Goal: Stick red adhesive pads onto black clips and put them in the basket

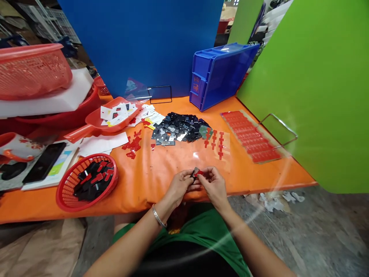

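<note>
My left hand [180, 186] and my right hand [213, 185] meet over the front edge of the orange table. Between their fingertips is a small dark metal piece [196, 171] with a red part [198, 174] against it. My left fingers pinch the dark piece, and my right thumb and fingers are on the red part. Beyond my hands lies a pile of black and grey metal pieces [184, 127]. Red T-shaped pieces [221, 145] stand in columns on a clear sheet to its right, and a loose heap of red pieces [133, 145] lies to its left.
A red basket [113, 184] of black and red pieces sits at the left, near a phone [44, 162] and a mug [17, 148]. Farther back are a red scoop [95, 118] with paper bits and a blue crate [201, 79]. A red sheet [250, 135] lies at the right.
</note>
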